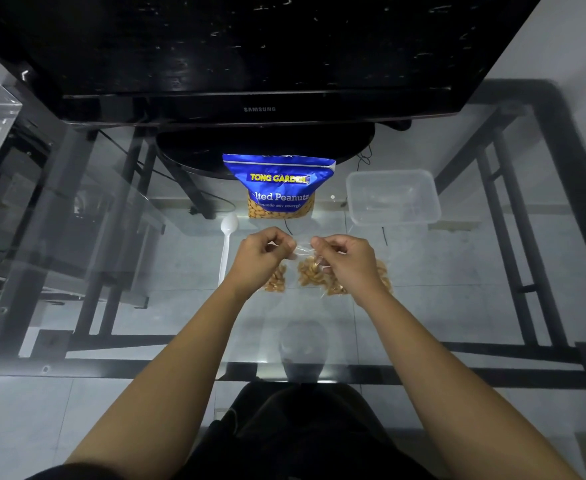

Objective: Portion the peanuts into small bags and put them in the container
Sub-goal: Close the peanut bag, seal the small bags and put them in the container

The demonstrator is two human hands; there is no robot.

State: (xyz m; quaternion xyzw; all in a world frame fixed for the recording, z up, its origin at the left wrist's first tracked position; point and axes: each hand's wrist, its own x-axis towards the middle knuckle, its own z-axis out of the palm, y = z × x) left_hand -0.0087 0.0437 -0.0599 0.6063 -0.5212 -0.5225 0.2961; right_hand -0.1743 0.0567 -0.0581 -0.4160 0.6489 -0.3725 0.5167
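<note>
The left hand (263,252) and right hand (341,256) each pinch the top of a small clear bag (309,271) of peanuts over the glass table (457,292). Beyond stand the blue peanut pack (279,187), with a white spoon (227,244) left and the clear container (393,197) right.

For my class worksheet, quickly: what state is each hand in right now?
Left hand: closed, pinching the top of the small clear bag of peanuts.
Right hand: closed, pinching the same bag's top.
</note>
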